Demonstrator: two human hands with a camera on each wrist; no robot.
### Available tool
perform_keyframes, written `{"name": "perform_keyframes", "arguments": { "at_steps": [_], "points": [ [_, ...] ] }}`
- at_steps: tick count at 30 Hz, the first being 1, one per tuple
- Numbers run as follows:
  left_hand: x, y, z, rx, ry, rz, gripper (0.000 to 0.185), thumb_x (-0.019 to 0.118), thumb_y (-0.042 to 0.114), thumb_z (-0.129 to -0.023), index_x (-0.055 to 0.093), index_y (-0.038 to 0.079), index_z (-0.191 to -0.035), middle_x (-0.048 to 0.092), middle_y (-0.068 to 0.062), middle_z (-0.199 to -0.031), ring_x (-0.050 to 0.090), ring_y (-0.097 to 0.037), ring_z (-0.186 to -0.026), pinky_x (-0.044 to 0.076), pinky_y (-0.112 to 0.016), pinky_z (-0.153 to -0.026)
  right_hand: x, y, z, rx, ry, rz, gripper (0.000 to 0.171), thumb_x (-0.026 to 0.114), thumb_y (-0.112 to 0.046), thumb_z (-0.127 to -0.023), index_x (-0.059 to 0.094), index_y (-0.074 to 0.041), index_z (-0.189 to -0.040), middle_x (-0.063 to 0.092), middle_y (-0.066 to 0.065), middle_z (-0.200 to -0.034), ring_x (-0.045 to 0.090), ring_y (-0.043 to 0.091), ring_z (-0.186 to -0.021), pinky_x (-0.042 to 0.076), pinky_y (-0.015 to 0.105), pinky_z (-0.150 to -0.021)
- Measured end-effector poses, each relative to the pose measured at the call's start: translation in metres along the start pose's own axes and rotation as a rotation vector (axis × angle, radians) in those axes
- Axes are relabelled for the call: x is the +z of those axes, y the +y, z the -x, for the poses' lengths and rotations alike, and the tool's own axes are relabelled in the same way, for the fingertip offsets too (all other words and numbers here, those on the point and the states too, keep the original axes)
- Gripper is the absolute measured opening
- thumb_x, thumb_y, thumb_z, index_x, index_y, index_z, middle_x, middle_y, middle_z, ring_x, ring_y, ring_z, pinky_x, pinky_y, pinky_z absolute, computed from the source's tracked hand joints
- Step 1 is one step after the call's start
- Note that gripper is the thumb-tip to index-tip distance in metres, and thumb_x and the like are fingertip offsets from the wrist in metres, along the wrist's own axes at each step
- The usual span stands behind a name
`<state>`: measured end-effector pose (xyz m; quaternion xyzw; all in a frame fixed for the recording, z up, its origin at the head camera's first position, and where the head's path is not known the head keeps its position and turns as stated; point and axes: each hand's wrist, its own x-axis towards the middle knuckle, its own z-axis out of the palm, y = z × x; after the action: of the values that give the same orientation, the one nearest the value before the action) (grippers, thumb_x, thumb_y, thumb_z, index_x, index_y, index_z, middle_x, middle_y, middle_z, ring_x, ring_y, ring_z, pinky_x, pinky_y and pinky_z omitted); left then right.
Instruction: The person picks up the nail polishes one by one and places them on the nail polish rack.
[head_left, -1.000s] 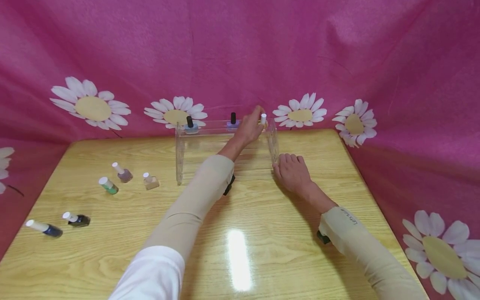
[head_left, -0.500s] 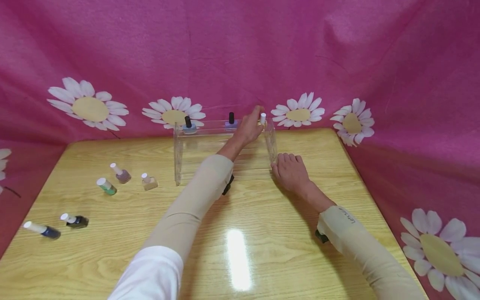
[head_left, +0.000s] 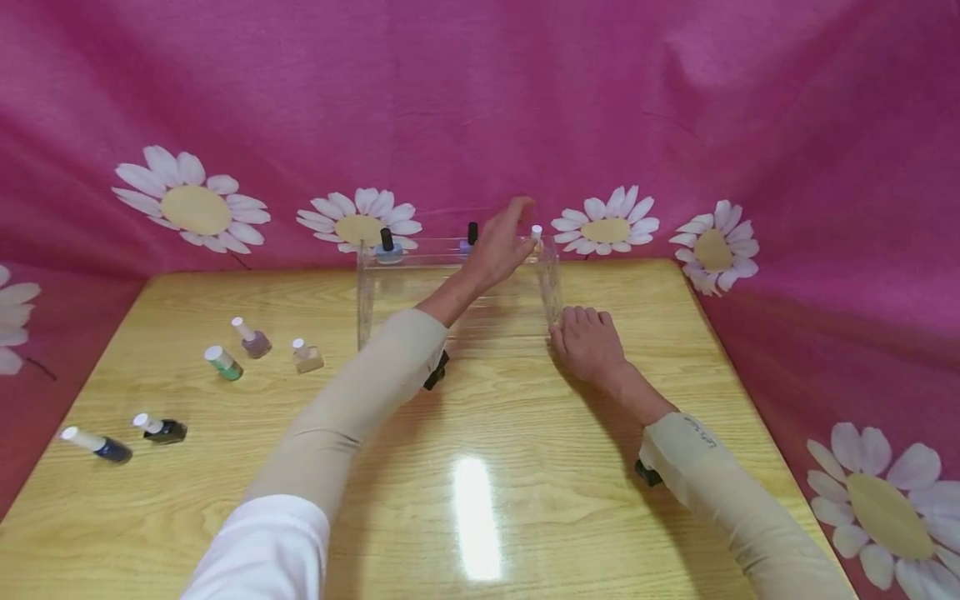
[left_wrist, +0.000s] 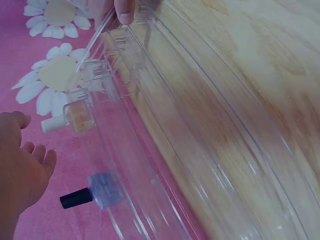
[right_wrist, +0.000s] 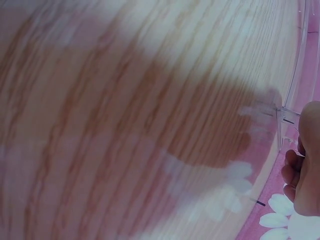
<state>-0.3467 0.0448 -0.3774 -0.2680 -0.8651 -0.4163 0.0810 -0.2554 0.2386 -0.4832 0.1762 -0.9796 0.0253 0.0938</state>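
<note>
Both hands reach forward: left hand (fingers loose, holding nothing) above clear rack; right hand flat, relaxed.

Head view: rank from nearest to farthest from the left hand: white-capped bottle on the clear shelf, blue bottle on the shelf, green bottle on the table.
1. White-capped bottle, just right of the left hand.
2. Blue bottle, shelf's left end.
3. Green bottle, lying far left on the table.

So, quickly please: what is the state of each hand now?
Left hand: open, fingers spread beside the white-capped bottle, holding nothing.
Right hand: open, resting on the table by the clear rack.
</note>
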Motion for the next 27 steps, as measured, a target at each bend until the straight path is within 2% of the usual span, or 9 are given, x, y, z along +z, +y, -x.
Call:
{"name": "perform_keyframes", "arguments": {
  "at_steps": [3,7,14,18,27],
  "points": [
    [-0.008,0.0,0.009,0.031,-0.002,0.01,0.051,0.064,0.009,-0.097,0.044,0.003,-0.143,0.057,-0.017,-0.135,0.055,-0.029,-0.124,0.046,-0.034,-0.1,0.0,0.0,0.0,-0.01,0.018,-0.004,0.032,0.042,-0.028,-0.106,0.043,-0.002,-0.086,0.042,0.011,-0.075,0.051,0.035,-0.076,0.041,0.049,-0.074],
    [-0.018,-0.002,0.025,0.068,-0.037,-0.001,0.048,0.066,0.01,-0.096,0.048,0.002,-0.14,0.057,-0.014,-0.137,0.053,-0.024,-0.127,0.043,-0.03,-0.104,0.001,0.001,0.001,-0.01,0.018,-0.001,0.033,0.042,-0.029,-0.106,0.045,-0.001,-0.087,0.044,0.012,-0.077,0.052,0.037,-0.078,0.041,0.049,-0.075],
    [-0.039,-0.009,0.054,0.107,-0.064,0.012,0.05,0.069,0.016,-0.096,0.05,0.005,-0.141,0.056,-0.015,-0.137,0.055,-0.027,-0.125,0.044,-0.035,-0.104,0.006,0.002,0.003,-0.013,0.018,-0.005,0.034,0.04,-0.029,-0.106,0.044,-0.002,-0.086,0.044,0.012,-0.076,0.052,0.037,-0.079,0.041,0.049,-0.074],
    [-0.056,-0.017,0.073,0.101,-0.055,0.009,0.05,0.07,0.013,-0.095,0.051,0.005,-0.14,0.059,-0.015,-0.134,0.055,-0.029,-0.123,0.045,-0.039,-0.103,0.008,0.001,0.003,-0.018,0.025,-0.006,0.034,0.039,-0.029,-0.106,0.043,-0.003,-0.085,0.043,0.011,-0.075,0.052,0.037,-0.077,0.041,0.048,-0.073],
    [-0.102,-0.042,0.118,0.038,-0.038,-0.016,0.05,0.071,0.013,-0.094,0.051,0.003,-0.139,0.059,-0.015,-0.133,0.055,-0.03,-0.122,0.045,-0.044,-0.1,0.005,0.0,0.0,-0.009,0.023,-0.009,0.034,0.039,-0.029,-0.107,0.044,-0.003,-0.086,0.045,0.013,-0.078,0.052,0.037,-0.081,0.04,0.049,-0.075]
  ]
}}
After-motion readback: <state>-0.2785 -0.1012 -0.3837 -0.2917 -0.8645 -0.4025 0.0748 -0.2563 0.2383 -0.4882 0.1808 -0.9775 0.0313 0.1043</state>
